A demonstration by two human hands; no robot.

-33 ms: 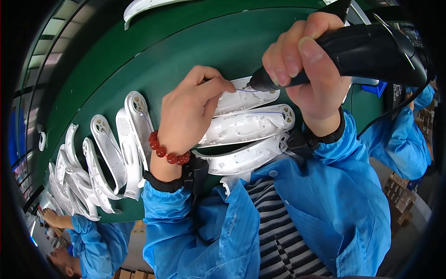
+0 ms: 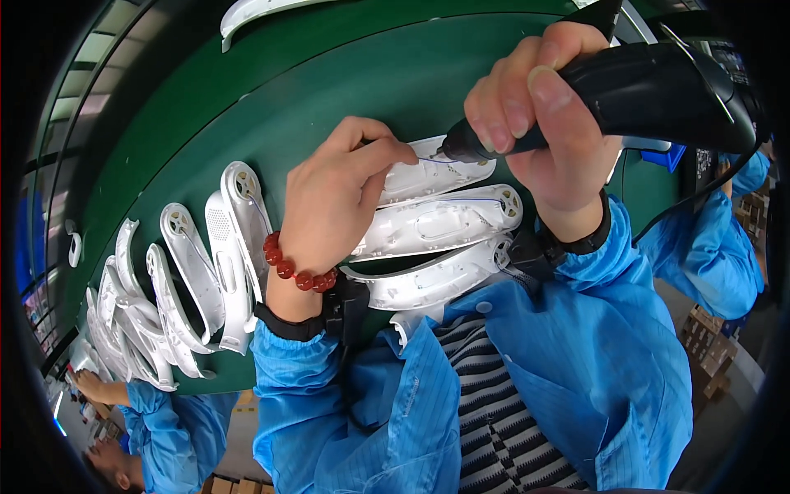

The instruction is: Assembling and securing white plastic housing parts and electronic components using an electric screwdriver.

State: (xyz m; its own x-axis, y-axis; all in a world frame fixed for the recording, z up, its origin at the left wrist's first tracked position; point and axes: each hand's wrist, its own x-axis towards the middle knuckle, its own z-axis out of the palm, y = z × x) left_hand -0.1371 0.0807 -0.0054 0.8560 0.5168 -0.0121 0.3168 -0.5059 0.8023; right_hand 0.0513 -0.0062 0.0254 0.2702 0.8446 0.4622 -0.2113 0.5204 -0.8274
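In my right hand (image 2: 559,123) is a black electric screwdriver (image 2: 650,95), gripped near its nose. Its tip points down onto a white curved plastic shell (image 2: 477,173) that lies inner side up on the table. Closed in a pinch, my left hand (image 2: 337,177) rests over the left part of this shell. A thin blue wire (image 2: 428,160) runs from its fingertips toward the screwdriver's tip. Closer to me lie a second white shell (image 2: 436,224) with a round opening at its right end and a third white shell (image 2: 436,280).
Several more white shells (image 2: 193,263) stand crowded on the green table (image 2: 271,115) at the left. One white curved piece (image 2: 255,11) lies at the far edge. The screwdriver's black cord (image 2: 699,193) hangs at the right. Co-workers in blue sleeves (image 2: 177,428) are at both sides.
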